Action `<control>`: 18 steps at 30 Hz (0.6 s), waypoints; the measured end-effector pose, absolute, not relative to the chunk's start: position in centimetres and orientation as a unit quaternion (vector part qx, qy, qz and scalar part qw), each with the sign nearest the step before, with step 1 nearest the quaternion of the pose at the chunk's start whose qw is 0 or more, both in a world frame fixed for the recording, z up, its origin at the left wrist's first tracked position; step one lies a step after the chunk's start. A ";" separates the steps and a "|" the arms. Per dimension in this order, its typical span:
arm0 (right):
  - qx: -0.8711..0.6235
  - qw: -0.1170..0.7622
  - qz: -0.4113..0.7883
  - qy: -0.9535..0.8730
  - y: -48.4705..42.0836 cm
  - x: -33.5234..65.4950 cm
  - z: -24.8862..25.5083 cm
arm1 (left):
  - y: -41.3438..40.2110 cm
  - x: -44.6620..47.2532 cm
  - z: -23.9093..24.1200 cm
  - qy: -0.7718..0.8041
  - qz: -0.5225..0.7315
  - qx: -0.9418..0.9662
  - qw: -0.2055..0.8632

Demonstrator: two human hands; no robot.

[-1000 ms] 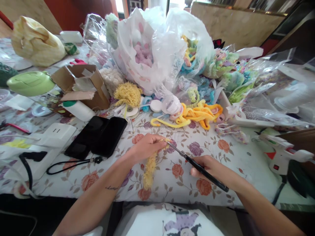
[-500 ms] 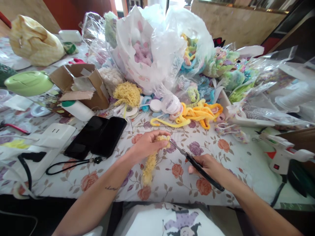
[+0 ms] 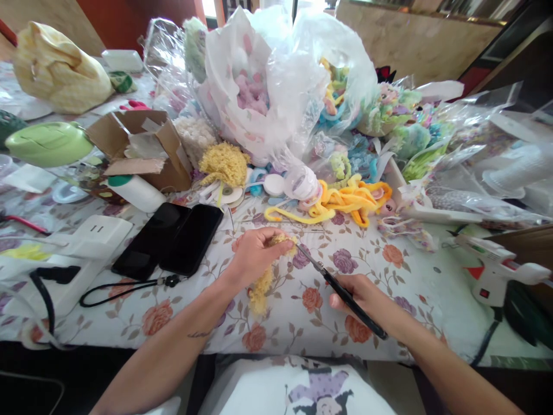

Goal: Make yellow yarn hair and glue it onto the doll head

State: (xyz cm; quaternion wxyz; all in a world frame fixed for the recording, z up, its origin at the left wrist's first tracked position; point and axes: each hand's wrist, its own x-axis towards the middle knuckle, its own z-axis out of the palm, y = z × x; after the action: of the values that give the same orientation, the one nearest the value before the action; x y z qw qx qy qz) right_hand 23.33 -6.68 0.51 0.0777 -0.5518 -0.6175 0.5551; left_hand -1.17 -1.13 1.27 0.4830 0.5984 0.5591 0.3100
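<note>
My left hand [image 3: 258, 253] pinches a fuzzy yellow chenille strip [image 3: 261, 291] near its upper end. The strip's free end hangs down below the fingers over the flowered cloth. In my right hand [image 3: 360, 297] is a pair of black-handled scissors [image 3: 334, 282], pointing up and to the left. Their metal tips touch or nearly touch the strip's end beside my left fingertips; whether the blades are parted is too small to tell. Farther back lies a yellow fuzzy ball of yarn [image 3: 223, 165], and to its right a bundle of orange-yellow chenille stems [image 3: 354, 200].
Two black phones [image 3: 191, 239] lie left of my left hand, near a white power strip [image 3: 93, 242]. An open cardboard box [image 3: 142, 147] and plastic bags [image 3: 285, 80] crowd the back. A white glue gun [image 3: 492, 271] is at the right on the flowered tablecloth [image 3: 311, 328].
The strip's hanging end has swung up a little and looks shorter below my left hand. My left hand has turned slightly, and the scissors' handles have shifted slightly left.
</note>
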 end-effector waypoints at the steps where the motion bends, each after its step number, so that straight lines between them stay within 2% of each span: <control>1: -0.550 0.076 0.556 -0.619 -6.7 23.3 0.8 | -1.2 -1.2 1.3 0.561 0.310 0.597 0.482; 7: -0.535 0.070 0.564 -0.625 -6.8 23.3 1.9 | -1.2 -1.2 1.5 0.566 0.304 0.595 0.483; 18: -0.557 0.066 0.556 -0.613 -6.7 23.7 0.4 | -1.1 -1.0 1.7 0.597 0.292 0.552 0.503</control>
State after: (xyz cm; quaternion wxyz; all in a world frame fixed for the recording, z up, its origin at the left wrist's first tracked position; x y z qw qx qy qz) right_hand 23.70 -6.71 0.44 0.0665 -0.5574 -0.6127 0.5563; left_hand -1.02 -1.15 1.69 0.5032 0.5518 0.5973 0.2924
